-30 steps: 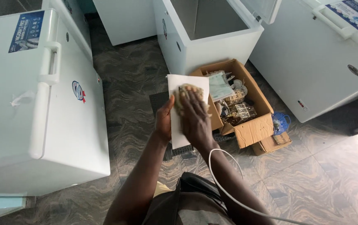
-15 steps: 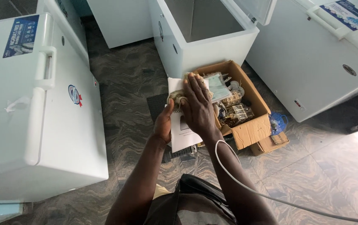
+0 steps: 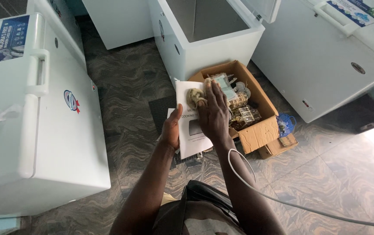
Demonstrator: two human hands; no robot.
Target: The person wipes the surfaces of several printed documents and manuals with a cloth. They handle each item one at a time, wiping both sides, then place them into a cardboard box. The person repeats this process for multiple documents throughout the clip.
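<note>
My left hand [image 3: 171, 129] holds a white booklet [image 3: 193, 142] by its left edge, thumb on the cover. My right hand [image 3: 214, 114] lies flat on the cover and presses a crumpled beige cloth [image 3: 194, 97] against the booklet's upper part. Both hands are over the floor, just left of an open cardboard box [image 3: 263, 134].
The cardboard box holds clear and gold-trimmed items and a plastic sleeve. White chest freezers stand all around: a closed one at left [image 3: 43, 130], an open one behind [image 3: 204, 39], another at right [image 3: 326, 65]. A dark mat [image 3: 161, 111] lies on the marbled floor. A white cable [image 3: 282, 202] crosses my right arm.
My right hand and the cloth have slid back and forth over the booklet's cover, ending near its top. The booklet has tilted slightly and more of its printed cover shows.
</note>
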